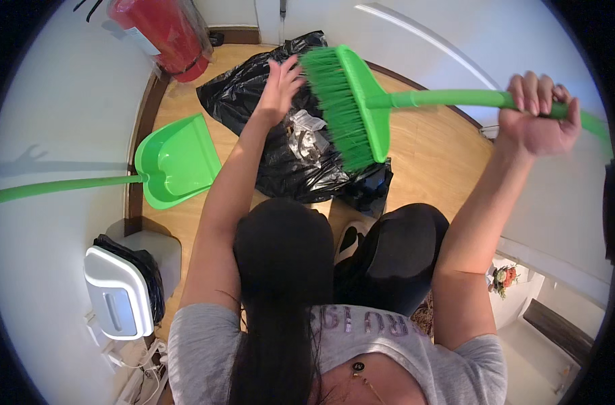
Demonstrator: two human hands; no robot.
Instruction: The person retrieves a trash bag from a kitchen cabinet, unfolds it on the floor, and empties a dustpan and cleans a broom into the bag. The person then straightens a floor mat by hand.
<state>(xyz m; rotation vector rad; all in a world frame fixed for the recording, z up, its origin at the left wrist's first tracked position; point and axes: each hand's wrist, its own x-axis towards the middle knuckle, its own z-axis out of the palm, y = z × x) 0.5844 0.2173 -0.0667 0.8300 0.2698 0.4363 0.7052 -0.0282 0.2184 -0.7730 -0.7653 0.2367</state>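
Note:
My right hand (540,114) grips the green handle of a broom (368,104), raised so its green bristles face left. My left hand (281,91), fingers spread, is near the bristle tips and holds nothing. Below both lies a black plastic bag (282,167) on the wooden floor, with crumpled, shiny litter (307,134) on it. To the left of the bag a green long-handled dustpan (183,162) stands with its handle reaching the left edge of the view.
A plastic-wrapped red fire extinguisher (160,38) stands in the upper left corner. A waste bin with a white and grey lid (117,298) and black liner is at lower left, above white cables (148,359). A white door (429,40) lies ahead. Artificial-looking flowers (505,278) are at right.

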